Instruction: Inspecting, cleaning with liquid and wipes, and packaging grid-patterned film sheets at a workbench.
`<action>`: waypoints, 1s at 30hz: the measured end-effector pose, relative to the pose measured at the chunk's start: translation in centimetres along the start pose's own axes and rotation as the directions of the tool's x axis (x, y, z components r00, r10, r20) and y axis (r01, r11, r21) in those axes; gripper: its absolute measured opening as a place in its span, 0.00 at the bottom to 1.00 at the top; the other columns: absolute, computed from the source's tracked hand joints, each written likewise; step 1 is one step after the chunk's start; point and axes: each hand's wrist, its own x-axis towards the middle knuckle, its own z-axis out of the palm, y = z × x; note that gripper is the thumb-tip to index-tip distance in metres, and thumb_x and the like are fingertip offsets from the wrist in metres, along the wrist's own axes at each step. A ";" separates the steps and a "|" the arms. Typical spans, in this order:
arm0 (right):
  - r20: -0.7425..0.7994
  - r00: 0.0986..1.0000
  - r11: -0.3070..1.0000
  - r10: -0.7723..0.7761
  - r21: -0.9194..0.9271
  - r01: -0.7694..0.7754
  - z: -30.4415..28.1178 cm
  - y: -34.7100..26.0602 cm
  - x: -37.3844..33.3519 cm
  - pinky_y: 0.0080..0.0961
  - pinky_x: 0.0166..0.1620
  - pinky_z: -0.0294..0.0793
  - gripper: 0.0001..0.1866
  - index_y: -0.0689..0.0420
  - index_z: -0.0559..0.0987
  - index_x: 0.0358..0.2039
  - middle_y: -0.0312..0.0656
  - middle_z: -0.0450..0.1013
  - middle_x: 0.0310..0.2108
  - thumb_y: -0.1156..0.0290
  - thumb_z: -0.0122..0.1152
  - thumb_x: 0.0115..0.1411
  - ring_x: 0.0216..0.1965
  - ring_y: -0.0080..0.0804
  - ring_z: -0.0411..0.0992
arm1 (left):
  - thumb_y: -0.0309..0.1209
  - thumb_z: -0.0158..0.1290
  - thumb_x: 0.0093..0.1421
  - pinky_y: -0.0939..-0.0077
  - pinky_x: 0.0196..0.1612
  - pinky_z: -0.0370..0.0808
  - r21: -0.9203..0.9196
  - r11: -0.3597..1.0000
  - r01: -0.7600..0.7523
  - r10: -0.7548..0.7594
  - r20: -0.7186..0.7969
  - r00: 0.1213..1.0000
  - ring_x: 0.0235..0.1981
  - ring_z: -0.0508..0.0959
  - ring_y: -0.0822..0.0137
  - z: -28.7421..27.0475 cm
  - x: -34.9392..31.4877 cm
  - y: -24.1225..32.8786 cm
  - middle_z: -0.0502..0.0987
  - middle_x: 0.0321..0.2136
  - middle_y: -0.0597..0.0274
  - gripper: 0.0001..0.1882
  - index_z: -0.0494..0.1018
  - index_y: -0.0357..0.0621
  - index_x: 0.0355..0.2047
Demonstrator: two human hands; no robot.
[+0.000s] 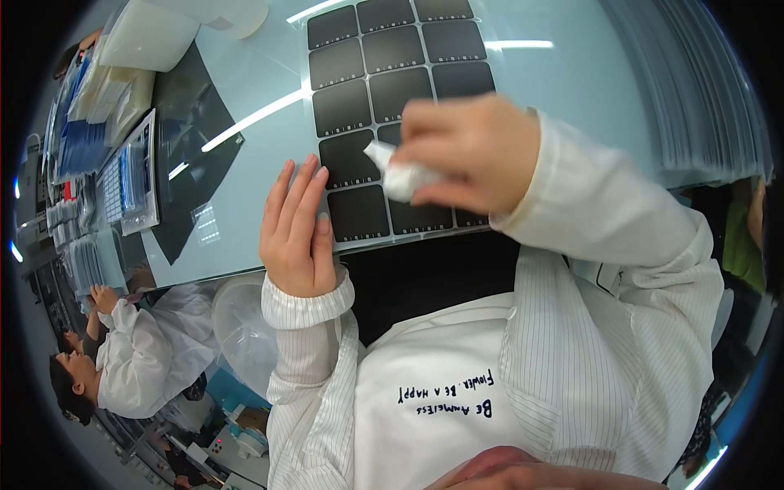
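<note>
On pale surface (563, 98), dark panels (341, 109) lie gridded; fingers of right hand (482, 155) grasp white wad (402, 181) over them; fingers of left hand (298, 233) unclenched, empty, at panels' left edge. Light, even strokes seem best.

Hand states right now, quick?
Left hand: open, fingers extended, at the left edge of the dark panels.
Right hand: closed, holding a crumpled white wipe.

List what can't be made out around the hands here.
In the head view:
Right hand: finger detail lost to motion blur.
White wad: material unclear, blurred, partly covered by fingers.
Black panels: some partly hidden beneath that hand.
Top-right panel: cut by upper edge.
</note>
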 end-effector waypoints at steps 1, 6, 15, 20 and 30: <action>-0.099 0.995 0.999 -0.034 -0.015 0.032 -0.5 2.1 0.5 0.30 0.30 0.71 0.16 0.58 0.78 0.33 0.41 0.70 0.30 0.65 0.69 0.45 0.27 0.37 0.71 | 0.28 0.41 0.59 0.59 0.57 0.65 -0.001 1.000 0.006 -0.006 -0.002 1.000 0.56 0.68 0.47 -0.1 0.0 0.0 0.73 0.51 0.51 0.20 0.71 0.35 0.50; -0.293 0.915 0.916 0.278 -0.205 -0.344 -5.0 6.4 1.2 0.31 0.29 0.71 0.13 0.60 0.78 0.32 0.43 0.70 0.29 0.67 0.66 0.49 0.26 0.40 0.72 | 0.27 0.42 0.58 0.58 0.57 0.65 -0.020 1.000 0.010 -0.011 -0.010 1.000 0.55 0.69 0.47 -0.1 0.7 0.5 0.74 0.50 0.51 0.20 0.73 0.36 0.49; -0.166 0.986 0.999 0.005 -0.047 -0.013 -2.1 6.8 4.5 0.25 0.27 0.71 0.14 0.59 0.78 0.33 0.42 0.72 0.29 0.66 0.68 0.47 0.24 0.35 0.72 | 0.24 0.44 0.54 0.56 0.57 0.65 -0.030 0.998 0.057 -0.057 0.012 0.998 0.55 0.69 0.46 -0.9 0.8 0.3 0.73 0.51 0.51 0.21 0.73 0.37 0.49; -0.361 0.927 0.942 0.104 -0.264 -0.208 -1.4 7.9 4.4 0.29 0.27 0.70 0.12 0.59 0.78 0.34 0.44 0.72 0.30 0.67 0.66 0.50 0.24 0.37 0.70 | 0.24 0.44 0.53 0.55 0.57 0.64 -0.055 0.997 0.062 -0.061 0.018 0.998 0.55 0.69 0.46 -0.9 1.2 0.2 0.73 0.51 0.51 0.21 0.73 0.37 0.49; -0.189 0.940 0.933 0.283 -0.174 -0.316 -5.6 8.2 6.4 0.30 0.32 0.70 0.12 0.60 0.78 0.32 0.46 0.71 0.29 0.66 0.64 0.51 0.29 0.41 0.72 | 0.22 0.46 0.50 0.56 0.56 0.66 -0.080 0.995 0.065 -0.063 0.024 0.998 0.55 0.69 0.46 -1.6 1.7 0.0 0.73 0.50 0.51 0.23 0.73 0.37 0.48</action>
